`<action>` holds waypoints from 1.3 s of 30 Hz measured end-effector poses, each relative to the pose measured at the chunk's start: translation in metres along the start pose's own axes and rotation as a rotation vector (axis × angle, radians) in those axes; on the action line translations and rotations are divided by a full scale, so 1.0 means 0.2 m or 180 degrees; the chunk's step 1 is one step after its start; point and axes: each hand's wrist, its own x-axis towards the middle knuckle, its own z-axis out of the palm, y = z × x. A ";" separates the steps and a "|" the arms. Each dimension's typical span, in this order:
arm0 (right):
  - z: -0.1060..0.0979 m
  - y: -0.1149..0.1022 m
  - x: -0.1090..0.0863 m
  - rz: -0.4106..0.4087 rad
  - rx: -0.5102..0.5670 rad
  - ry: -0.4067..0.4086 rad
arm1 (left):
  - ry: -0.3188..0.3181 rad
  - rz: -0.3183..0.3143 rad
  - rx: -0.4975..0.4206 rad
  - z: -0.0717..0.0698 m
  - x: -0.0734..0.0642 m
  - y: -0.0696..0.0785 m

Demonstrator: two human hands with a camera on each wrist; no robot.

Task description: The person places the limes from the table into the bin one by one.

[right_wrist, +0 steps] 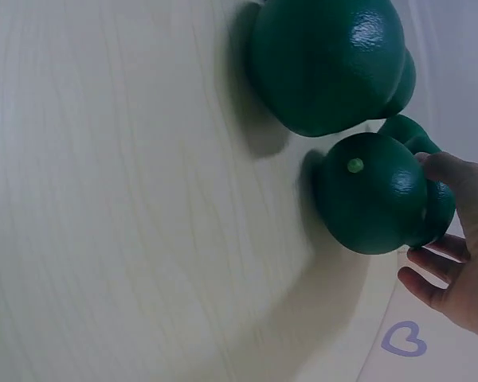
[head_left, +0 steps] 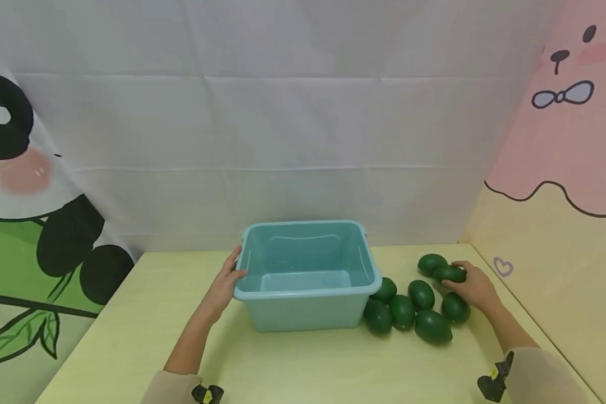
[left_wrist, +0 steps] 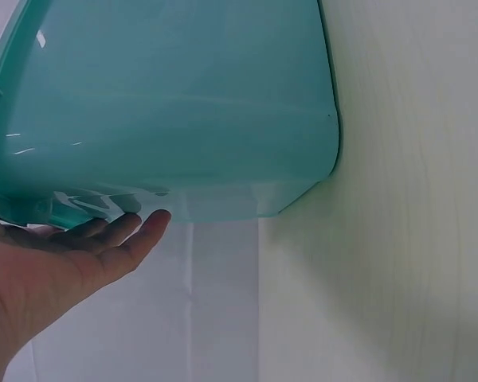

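Observation:
A teal plastic tub (head_left: pixel 308 311) stands on the table. My left hand (head_left: pixel 221 293) holds its left side, thumb over the rim and fingers along the outer wall; the left wrist view shows those fingers (left_wrist: pixel 147 235) under the rim. Over on the right, my right hand (head_left: pixel 477 287) has thumb and fingers around a dark green avocado (head_left: pixel 449 274). Another avocado (head_left: pixel 431 262) lies just behind it. In the right wrist view, a nearer avocado (right_wrist: pixel 370 195) with a pale stem spot partly covers the held one (right_wrist: pixel 440 211).
Several more avocados (head_left: pixel 433 326) lie in a loose group between the tub and my right hand, some close against the tub's right side. Behind the pale yellow table (head_left: pixel 303 365) hangs a white cloth (head_left: pixel 293 123). A printed pink and yellow panel (head_left: pixel 560 247) borders the right edge.

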 end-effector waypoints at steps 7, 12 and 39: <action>-0.06 -0.03 0.00 -0.0069 -0.0025 0.0094 | -0.0002 0.0003 -0.0019 0.00 -0.01 0.01; -0.09 -0.05 -0.01 -0.0146 -0.0038 0.0158 | -0.0017 -0.0004 -0.0073 0.00 -0.01 0.01; -0.26 -0.24 0.00 -0.0320 0.0000 0.0015 | -0.0008 -0.0037 -0.0198 0.00 0.00 0.01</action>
